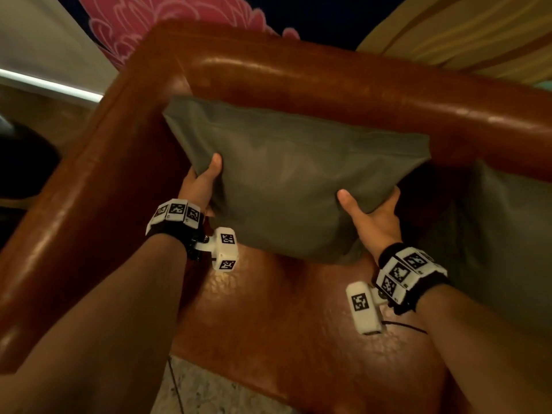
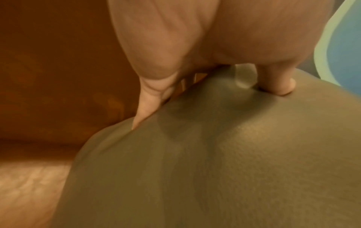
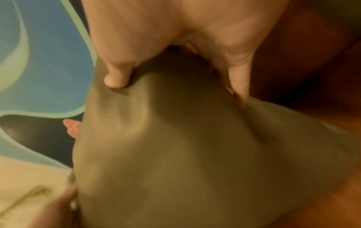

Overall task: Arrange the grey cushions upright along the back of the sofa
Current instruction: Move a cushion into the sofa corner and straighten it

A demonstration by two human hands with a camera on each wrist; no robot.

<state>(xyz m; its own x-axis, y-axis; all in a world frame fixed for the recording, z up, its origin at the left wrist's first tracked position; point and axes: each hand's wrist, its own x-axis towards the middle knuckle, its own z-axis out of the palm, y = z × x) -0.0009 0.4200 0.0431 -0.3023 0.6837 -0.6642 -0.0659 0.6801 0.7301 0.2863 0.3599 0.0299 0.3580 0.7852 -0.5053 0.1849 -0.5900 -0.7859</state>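
Grey cushion (image 1: 286,177) between both hands; left hand (image 1: 200,183), right hand (image 1: 375,218) grip its sides

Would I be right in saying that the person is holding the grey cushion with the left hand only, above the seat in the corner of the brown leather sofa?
Not quite: both hands hold it. In the head view the left hand and the right hand each grip a lower side of the grey cushion, above the seat of the brown leather sofa.
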